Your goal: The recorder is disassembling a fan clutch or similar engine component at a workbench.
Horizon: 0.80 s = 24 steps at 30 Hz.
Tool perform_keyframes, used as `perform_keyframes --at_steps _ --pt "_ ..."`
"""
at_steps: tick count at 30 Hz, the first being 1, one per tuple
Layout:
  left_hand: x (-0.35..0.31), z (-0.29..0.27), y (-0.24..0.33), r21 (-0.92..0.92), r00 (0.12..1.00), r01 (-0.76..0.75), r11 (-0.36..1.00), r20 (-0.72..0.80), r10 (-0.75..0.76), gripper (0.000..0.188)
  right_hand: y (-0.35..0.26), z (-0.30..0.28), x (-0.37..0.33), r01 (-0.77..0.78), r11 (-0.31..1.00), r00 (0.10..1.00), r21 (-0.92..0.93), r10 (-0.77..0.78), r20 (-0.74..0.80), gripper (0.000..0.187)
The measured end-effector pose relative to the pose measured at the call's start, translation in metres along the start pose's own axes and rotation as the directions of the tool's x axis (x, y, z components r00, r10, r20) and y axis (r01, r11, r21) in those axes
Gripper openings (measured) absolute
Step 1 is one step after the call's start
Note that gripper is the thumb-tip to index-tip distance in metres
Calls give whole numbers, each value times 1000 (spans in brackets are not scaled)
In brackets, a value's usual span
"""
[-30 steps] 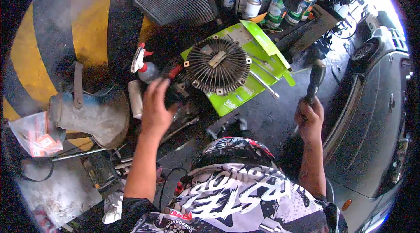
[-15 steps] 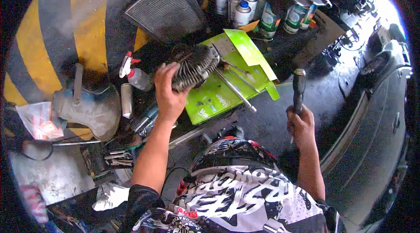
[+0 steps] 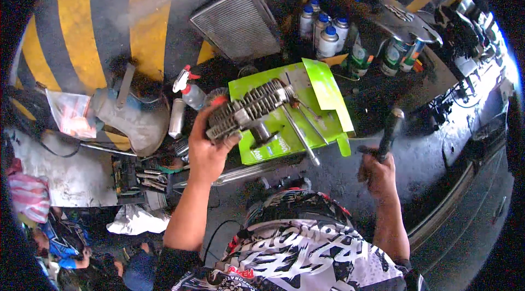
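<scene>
My left hand (image 3: pixel 208 151) grips the edge of a round, finned metal fan clutch (image 3: pixel 249 108), thumb at the near side. The clutch is tilted on edge, its stubby shaft (image 3: pixel 263 133) pointing down over a bright green flattened box (image 3: pixel 290 146). Off to the right, my right hand (image 3: pixel 378 173) is closed around a dark tool with a bright round metal end (image 3: pixel 391 132) pointing up and away; whether it is a hammer I cannot tell. A long metal bar (image 3: pixel 299 137) and a thinner tool (image 3: pixel 314 121) lie on the box.
Behind the box leans a radiator (image 3: pixel 238 23). Blue-capped bottles (image 3: pixel 328 42) and green-labelled containers (image 3: pixel 359 61) stand back right. A spray bottle (image 3: pixel 192 94), silver can (image 3: pixel 176 117) and curved metal piece (image 3: pixel 134 118) are left. A car body (image 3: pixel 470 214) flanks the right; people (image 3: pixel 71 250) are lower left.
The fan clutch has turned in my left hand, so its edge fins and shaft now show. My right hand still holds the dark tool, now angled more to the right. The whole view has shifted.
</scene>
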State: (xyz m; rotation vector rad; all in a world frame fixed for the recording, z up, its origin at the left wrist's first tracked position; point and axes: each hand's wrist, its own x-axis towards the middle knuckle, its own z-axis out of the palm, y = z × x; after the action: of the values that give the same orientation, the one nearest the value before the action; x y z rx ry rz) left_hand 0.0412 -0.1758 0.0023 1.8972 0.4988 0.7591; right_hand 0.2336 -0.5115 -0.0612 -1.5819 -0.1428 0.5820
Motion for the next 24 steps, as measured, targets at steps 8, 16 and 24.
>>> perform_keyframes --at_steps 8,16,24 --pt "-32 19 25 -441 988 151 885 106 -116 86 -37 61 42 -186 973 898 133 113 425 50" --pt "-32 44 14 -802 961 271 532 253 -109 70 3 74 36 -383 809 786 447 31 617 58" --pt "-8 49 -1 -787 884 458 413 356 -303 69 -53 61 -12 37 958 825 283 -189 532 48"
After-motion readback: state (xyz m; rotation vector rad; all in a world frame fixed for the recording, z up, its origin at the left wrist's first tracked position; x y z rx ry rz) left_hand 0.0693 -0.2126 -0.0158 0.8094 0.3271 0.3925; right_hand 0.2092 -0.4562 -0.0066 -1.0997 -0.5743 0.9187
